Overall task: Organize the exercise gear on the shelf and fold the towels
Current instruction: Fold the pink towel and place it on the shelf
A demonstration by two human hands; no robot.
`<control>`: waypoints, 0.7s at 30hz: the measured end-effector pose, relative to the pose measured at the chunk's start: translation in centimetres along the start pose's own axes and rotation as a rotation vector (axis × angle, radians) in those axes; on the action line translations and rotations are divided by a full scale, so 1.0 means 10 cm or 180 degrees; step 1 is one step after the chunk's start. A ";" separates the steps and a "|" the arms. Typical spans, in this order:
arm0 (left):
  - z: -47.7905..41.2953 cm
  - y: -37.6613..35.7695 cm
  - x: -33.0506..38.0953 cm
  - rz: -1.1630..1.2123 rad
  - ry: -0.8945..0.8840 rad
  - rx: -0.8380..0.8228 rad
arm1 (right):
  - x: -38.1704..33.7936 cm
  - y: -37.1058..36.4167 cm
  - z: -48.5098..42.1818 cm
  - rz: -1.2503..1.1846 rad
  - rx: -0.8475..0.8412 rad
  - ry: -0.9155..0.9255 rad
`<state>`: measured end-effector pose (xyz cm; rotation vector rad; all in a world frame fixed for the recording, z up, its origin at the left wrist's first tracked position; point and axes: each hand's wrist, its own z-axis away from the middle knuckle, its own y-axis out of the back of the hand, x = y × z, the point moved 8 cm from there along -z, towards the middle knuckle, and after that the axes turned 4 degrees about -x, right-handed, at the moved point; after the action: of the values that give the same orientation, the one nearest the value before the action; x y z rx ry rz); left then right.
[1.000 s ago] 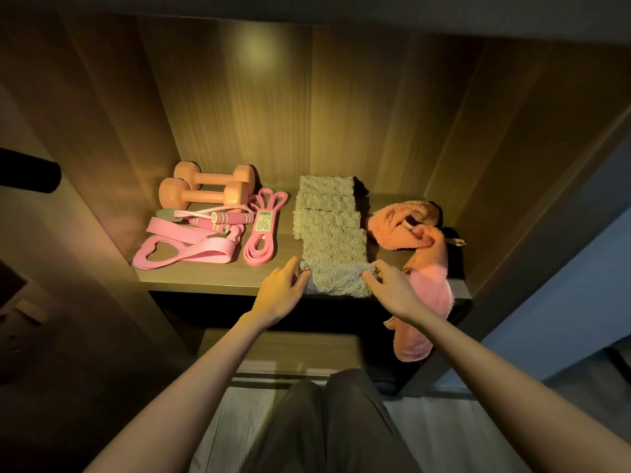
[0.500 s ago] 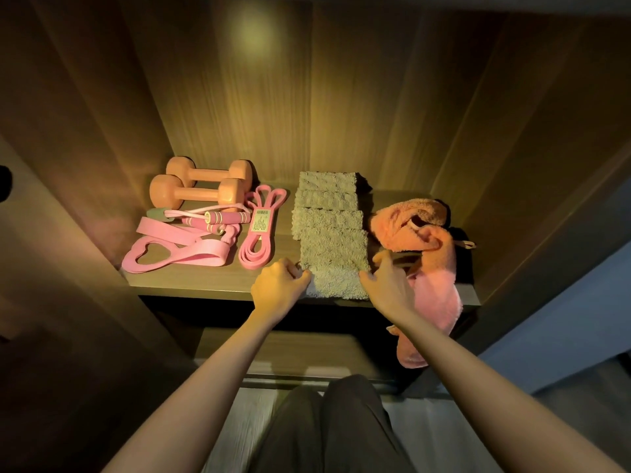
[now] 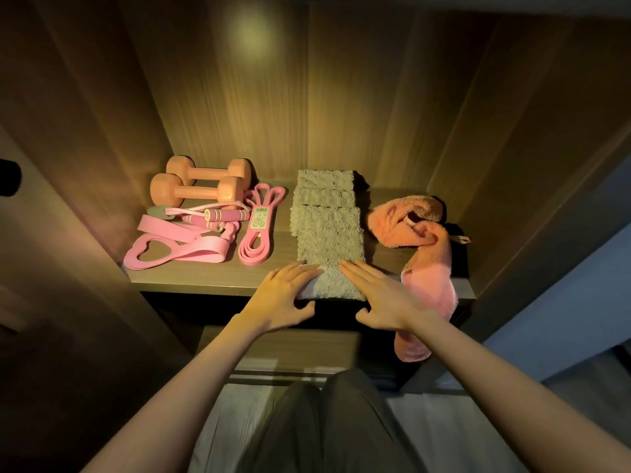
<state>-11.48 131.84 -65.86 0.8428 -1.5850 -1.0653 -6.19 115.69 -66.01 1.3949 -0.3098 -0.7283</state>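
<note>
Head view is looking down into a wooden shelf point(image 3: 211, 276), where both hands are lying flat on the near end of a grey towel point(image 3: 327, 233). The left hand point(image 3: 283, 295) is resting its straight fingers on the towel's front left corner, its thumb hanging below the shelf's front edge. The right hand point(image 3: 386, 295) is mirroring it on the front right corner. Neither is gripping anything; the fingers are stretched out and pressing, not curling round the cloth.

The grey towel is lying as a long narrow strip from the back wall to the front edge, creased across into sections. The flat palms are probably smoothing and pinning its end so that the strip lies square before the next fold.

To the right, a pink towel point(image 3: 428, 264) is sitting crumpled, one end drooping over the front edge, so it is looking not yet folded. On the left, the gear is already sitting grouped: two dumbbells point(image 3: 201, 191) lying side by side at the back, a jump rope point(image 3: 218, 216) in front of them, a heart-shaped resistance band point(image 3: 191, 250) nearest the edge, and a looped resistance band point(image 3: 257, 233) just beside the grey towel.
</note>
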 end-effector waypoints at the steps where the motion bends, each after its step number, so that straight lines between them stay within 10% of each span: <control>1: 0.03 -0.03 0.01 -0.0063 -0.0042 -0.0039 | -0.01 -0.02 0.01 0.0118 -0.0049 0.0054; 9: 0.09 0.04 0.02 0.0170 0.0038 0.0387 | -0.06 0.08 0.09 -0.0326 0.0183 -0.0098; 21: -0.06 0.19 -0.39 0.1139 0.1903 0.0432 | 0.30 0.29 0.04 -0.2175 0.1289 -0.1393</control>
<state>-9.93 135.86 -65.39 0.8291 -1.2357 -0.3974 -3.36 113.51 -63.75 1.7346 -0.3324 -1.6140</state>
